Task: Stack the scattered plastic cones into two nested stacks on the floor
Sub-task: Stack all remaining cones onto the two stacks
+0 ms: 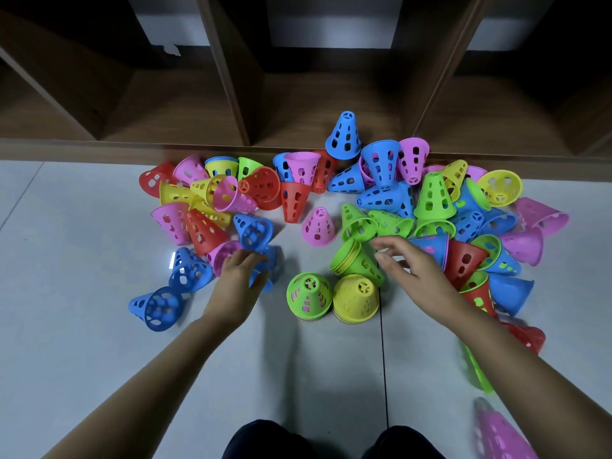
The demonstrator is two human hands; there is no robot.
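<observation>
Several perforated plastic cones in red, pink, yellow, green and blue lie scattered on the pale floor. Two short nested stacks stand upright in front of me: one topped by a green cone (309, 294) and one topped by a yellow cone (355, 298). My left hand (239, 279) grips a blurred blue cone (270, 264) left of the stacks. My right hand (409, 265) hovers with fingers spread and relaxed over a tipped green nested group (356, 261), holding nothing.
A dark wooden shelf unit (298, 104) with open compartments runs along the back, and a blue cone (343, 135) stands on its base ledge. More cones lie at the right, red (526, 336) and pink (503, 432). My knees (265, 440) show at the bottom.
</observation>
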